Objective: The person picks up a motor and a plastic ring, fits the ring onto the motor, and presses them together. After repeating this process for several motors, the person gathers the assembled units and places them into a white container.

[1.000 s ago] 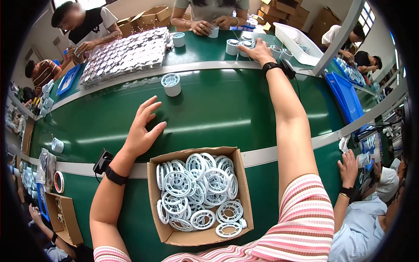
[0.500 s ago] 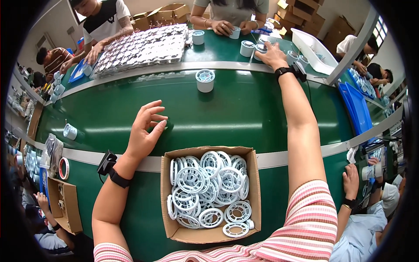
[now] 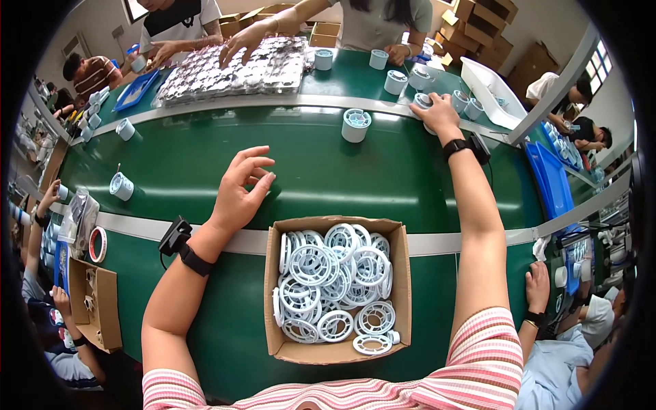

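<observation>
My right hand is stretched out to the far edge of the green belt. Its fingers are closed around a white cup-shaped part with a pale blue spoked top, mostly covered by the hand. My left hand hovers over the belt's near side, fingers apart and holding nothing. Between the two, farther off, another white cup-shaped part stands upright on the belt. In front of me a cardboard box is filled with pale blue spoked plastic rings.
Across the belt, a co-worker's hand reaches over a tray of small wired parts. Several white cups stand near a white bin. Blue trays lean at the right. A tape roll lies at left.
My right hand has drawn back from the far table to the belt's edge with a cup. The cups on the belt have shifted right. The co-worker opposite has left a cup and reaches over the tray.
</observation>
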